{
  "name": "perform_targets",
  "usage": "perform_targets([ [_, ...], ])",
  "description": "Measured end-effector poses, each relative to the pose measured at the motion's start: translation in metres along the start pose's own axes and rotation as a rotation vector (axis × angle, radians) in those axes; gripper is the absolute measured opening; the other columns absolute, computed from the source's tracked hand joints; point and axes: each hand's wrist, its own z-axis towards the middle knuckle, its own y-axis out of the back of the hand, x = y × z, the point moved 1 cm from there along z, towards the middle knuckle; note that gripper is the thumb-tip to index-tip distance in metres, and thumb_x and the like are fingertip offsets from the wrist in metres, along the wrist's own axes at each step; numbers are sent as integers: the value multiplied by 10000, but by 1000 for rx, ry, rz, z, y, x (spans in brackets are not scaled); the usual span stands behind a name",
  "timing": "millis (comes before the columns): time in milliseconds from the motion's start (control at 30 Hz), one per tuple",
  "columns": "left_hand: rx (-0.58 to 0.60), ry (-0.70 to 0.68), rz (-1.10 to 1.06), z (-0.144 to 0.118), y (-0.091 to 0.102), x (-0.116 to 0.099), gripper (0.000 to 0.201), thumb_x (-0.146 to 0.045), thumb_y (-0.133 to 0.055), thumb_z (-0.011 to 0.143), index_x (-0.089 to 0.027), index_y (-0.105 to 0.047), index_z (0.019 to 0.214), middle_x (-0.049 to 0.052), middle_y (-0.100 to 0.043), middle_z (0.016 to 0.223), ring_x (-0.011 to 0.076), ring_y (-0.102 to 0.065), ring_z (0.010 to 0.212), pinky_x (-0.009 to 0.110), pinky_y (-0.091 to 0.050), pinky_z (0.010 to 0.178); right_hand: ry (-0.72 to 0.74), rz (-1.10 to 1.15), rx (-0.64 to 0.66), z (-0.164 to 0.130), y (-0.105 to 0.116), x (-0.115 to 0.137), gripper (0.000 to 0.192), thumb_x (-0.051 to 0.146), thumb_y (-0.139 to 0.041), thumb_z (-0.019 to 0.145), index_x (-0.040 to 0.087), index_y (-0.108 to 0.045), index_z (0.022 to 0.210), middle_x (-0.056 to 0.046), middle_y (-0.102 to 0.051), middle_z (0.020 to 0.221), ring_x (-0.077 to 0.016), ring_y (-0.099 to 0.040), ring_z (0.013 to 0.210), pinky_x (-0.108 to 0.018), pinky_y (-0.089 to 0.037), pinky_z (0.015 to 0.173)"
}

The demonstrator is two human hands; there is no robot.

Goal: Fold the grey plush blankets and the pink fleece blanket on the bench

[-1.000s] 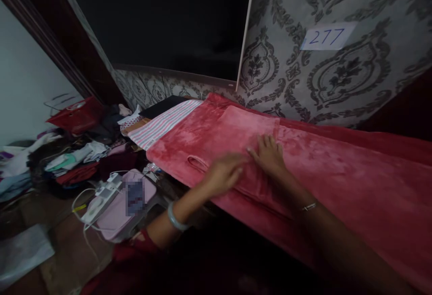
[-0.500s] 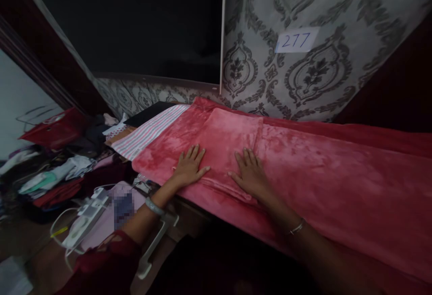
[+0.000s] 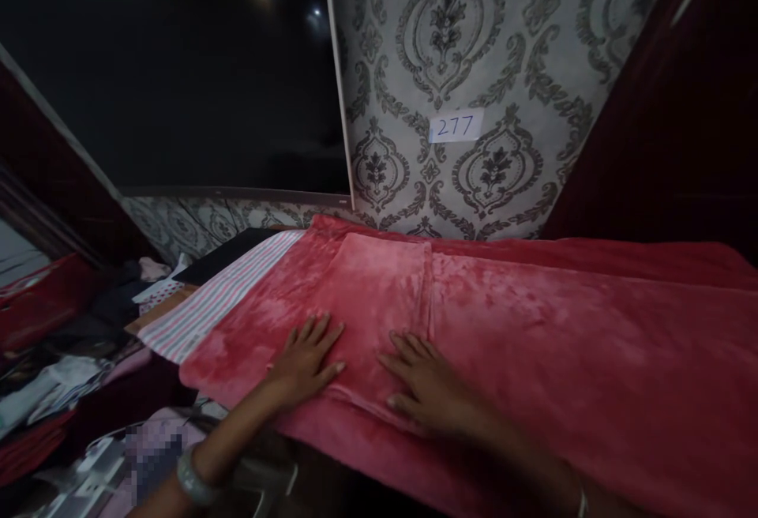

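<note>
A plush red-pink blanket (image 3: 533, 328) lies spread along the surface below the wall. On it sits a smaller folded pink plush piece (image 3: 379, 281), its near edge showing stacked layers. My left hand (image 3: 303, 364) rests palm down with fingers spread on the left part of the folded piece. Flat on its right part lies my right hand (image 3: 429, 384), fingers stretched out. Neither hand grips anything. A striped cloth (image 3: 230, 289) in white, pink and grey shows from under the blanket at the left.
A large dark television screen (image 3: 178, 68) stands behind at the left. A paper marked 277 (image 3: 455, 125) is on the patterned wall (image 3: 379, 107). Heaped clothes (image 3: 53, 384), a red bag (image 3: 47, 297) and a white power strip (image 3: 88, 478) lie at the lower left.
The view has tilted up and turned slightly, so the blanket sits lower in the picture. My right hand has shifted a little left over the folded piece; both hands stay flat on it.
</note>
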Motion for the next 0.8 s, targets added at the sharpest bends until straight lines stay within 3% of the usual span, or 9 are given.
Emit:
perform_targets([
  [67, 1, -47, -21, 17, 15, 3, 595, -470, -547, 928, -263, -488, 1483, 127, -424, 1569, 325, -388, 1451, 539, -342, 1165, 10, 35, -62, 16, 18, -5, 565, 359, -581, 905, 206, -547, 1449, -124, -507, 1491, -288, -434, 1398, -443, -295, 1184],
  [133, -64, -109, -55, 48, 35, -1, 522, -401, -486, 959, -229, -528, 1451, 113, -499, 1521, 275, -452, 1413, 471, -355, 1173, -23, 21, -191, 42, 37, -14, 580, 315, -555, 903, 152, -523, 1458, -147, -533, 1462, -276, -482, 1356, -418, -337, 1160],
  [233, -112, -125, -97, 115, 60, -15, 496, -326, -403, 984, -194, -525, 1446, 94, -510, 1515, 234, -427, 1432, 392, -340, 1190, -159, -49, -343, 89, 60, -34, 683, 298, -504, 920, 91, -353, 1552, -170, -374, 1574, -286, -328, 1462, -452, -271, 1193],
  [300, -73, -18, -78, 164, 71, -22, 530, -305, -424, 973, -160, -478, 1479, 102, -468, 1547, 224, -375, 1464, 342, -304, 1203, -280, -99, -393, 120, 71, -48, 670, 283, -445, 950, 72, -299, 1569, -165, -284, 1617, -276, -239, 1501, -465, -212, 1214],
  [400, -36, 85, -48, 228, 77, -25, 540, -324, -464, 958, -215, -469, 1487, 77, -447, 1566, 237, -359, 1472, 362, -284, 1210, -418, -162, -420, 156, 83, -68, 618, 257, -372, 983, 66, -302, 1567, -138, -212, 1645, -263, -146, 1526, -489, -139, 1231],
  [500, -28, 166, -31, 265, 65, -20, 555, -400, -440, 965, -224, -461, 1491, 108, -386, 1599, 304, -312, 1490, 502, -283, 1201, -471, -192, -425, 177, 84, -89, 582, 262, -325, 1005, 123, -322, 1570, -89, -208, 1653, -279, -89, 1533, -558, -119, 1219],
  [600, -31, 218, -17, 275, 35, -13, 572, -460, -344, 988, -226, -446, 1500, 128, -336, 1621, 343, -248, 1511, 628, -252, 1173, -462, -213, -430, 183, 72, -113, 551, 329, -348, 1009, 194, -398, 1541, -65, -287, 1631, -324, -94, 1526, -629, -104, 1194],
  [700, -68, 234, -11, 274, 5, -8, 595, -486, -263, 1000, -250, -391, 1532, 103, -303, 1640, 321, -205, 1527, 646, -199, 1185, -515, -192, -452, 180, 55, -134, 546, 382, -382, 994, 203, -461, 1503, -79, -375, 1591, -364, -227, 1482, -614, -151, 1183],
  [800, -88, 240, -19, 274, -11, -3, 609, -511, -246, 997, -265, -374, 1540, 84, -293, 1647, 308, -200, 1529, 634, -186, 1195, -537, -159, -490, 180, 49, -148, 572, 387, -376, 991, 161, -440, 1512, -111, -360, 1595, -355, -315, 1442, -555, -222, 1174],
])
